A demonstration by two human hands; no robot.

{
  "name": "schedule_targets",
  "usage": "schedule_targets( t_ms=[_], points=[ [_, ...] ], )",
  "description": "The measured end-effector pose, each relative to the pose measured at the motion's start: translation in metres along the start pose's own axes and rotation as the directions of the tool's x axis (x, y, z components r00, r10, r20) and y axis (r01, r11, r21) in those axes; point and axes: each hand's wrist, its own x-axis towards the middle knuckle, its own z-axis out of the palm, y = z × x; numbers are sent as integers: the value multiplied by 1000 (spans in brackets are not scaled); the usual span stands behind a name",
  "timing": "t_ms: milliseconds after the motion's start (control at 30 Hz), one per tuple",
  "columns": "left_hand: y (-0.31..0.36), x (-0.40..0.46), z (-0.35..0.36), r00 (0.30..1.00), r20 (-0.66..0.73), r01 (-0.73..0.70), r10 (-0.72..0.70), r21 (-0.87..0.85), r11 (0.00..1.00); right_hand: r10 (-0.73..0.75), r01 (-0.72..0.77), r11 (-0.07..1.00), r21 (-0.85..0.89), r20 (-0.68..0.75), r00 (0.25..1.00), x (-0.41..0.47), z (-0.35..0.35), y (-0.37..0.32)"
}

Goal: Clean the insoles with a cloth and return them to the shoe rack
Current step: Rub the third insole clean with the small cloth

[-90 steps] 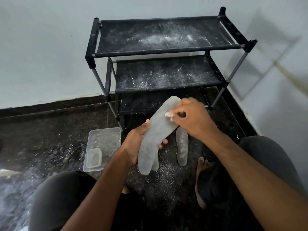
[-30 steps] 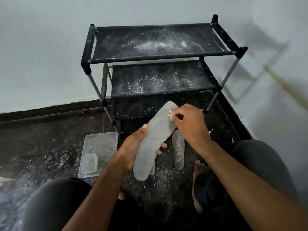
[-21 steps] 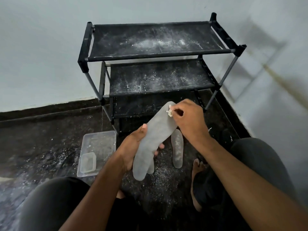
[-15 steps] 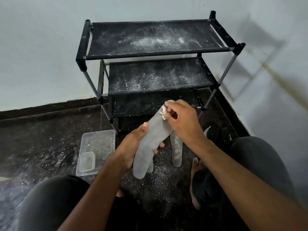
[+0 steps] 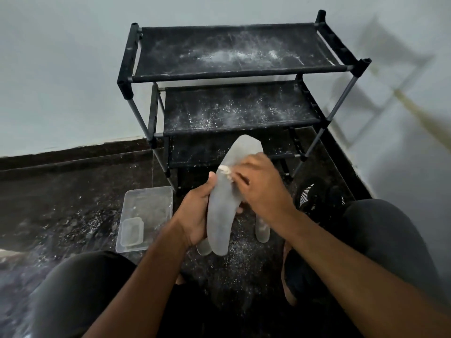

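My left hand (image 5: 195, 215) grips a long grey insole (image 5: 224, 206) around its lower half and holds it tilted up toward the shoe rack (image 5: 234, 74). My right hand (image 5: 260, 189) pinches a small whitish cloth (image 5: 225, 170) and presses it on the insole's upper middle. A second insole (image 5: 262, 230) lies on the floor under my right wrist, mostly hidden. The tip of a third insole (image 5: 203, 247) shows below my left hand. The black rack has three dusty shelves with nothing on them.
A clear plastic box (image 5: 146, 215) with a smaller tub inside sits on the floor left of my hands. A black shoe (image 5: 314, 198) lies at right by my knee. White powder is scattered over the dark floor. Walls close in behind and to the right.
My right hand has slid the cloth down the insole from near its top end toward the middle. The left hand keeps its grip, and the insole stands a little more upright.
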Motion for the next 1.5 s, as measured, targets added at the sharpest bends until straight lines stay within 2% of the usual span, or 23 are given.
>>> schedule_targets(
  t_ms=[100, 267, 333, 433, 633, 733, 833, 900, 967, 1033, 1100, 1200, 1367, 1500],
  points=[
    [0, 1, 2, 1000, -13, 3, -3, 29, 1000, 73, -72, 997, 31, -56, 996, 3, -3, 3],
    [6, 2, 5, 1000, 24, 12, -10, -114, 993, -83, 60, 990, 130, 174, 981, -14, 9, -25],
    [8, 2, 6, 999, 32, 0, 4, -128, 992, -86, 69, 990, 124, 142, 986, -10, 8, -20],
    [7, 3, 10, 999, 31, -23, 26, -102, 994, -37, 36, 997, 63, 8, 999, -1, 1, -12],
    [15, 5, 6, 998, 43, -37, 42, -118, 992, -136, 114, 981, 157, 135, 982, -18, 5, -35],
    [19, 8, 3, 998, 37, -47, 51, -107, 993, -156, 116, 960, 255, 142, 978, -16, 3, -32],
    [19, 12, 5, 997, 42, -57, 63, -144, 988, -163, 134, 963, 232, 111, 980, -9, 3, -26],
    [17, 14, 7, 995, 75, -56, 67, -141, 988, -108, 79, 948, 309, 77, 991, -6, 0, -25],
    [15, 19, 6, 989, 132, -42, 63, -155, 987, -25, -15, 905, 426, 88, 996, -1, -3, -23],
    [14, 22, 5, 985, 156, -50, 73, -149, 988, 7, -54, 882, 469, 100, 995, 1, -5, -23],
    [15, 22, 5, 988, 136, -59, 80, -152, 987, -31, -10, 898, 441, 85, 996, 0, -3, -27],
    [14, 26, 3, 988, 127, -63, 88, -192, 979, -90, 73, 957, 280, 49, 995, -5, 3, -33],
    [13, 25, 4, 990, 109, -71, 90, -165, 984, 86, -95, 961, 261, 44, 995, -2, 5, -31],
    [11, 23, 7, 987, 122, -85, 108, -182, 980, 110, -101, 966, 239, -26, 994, 2, 9, -27]
  ],
)
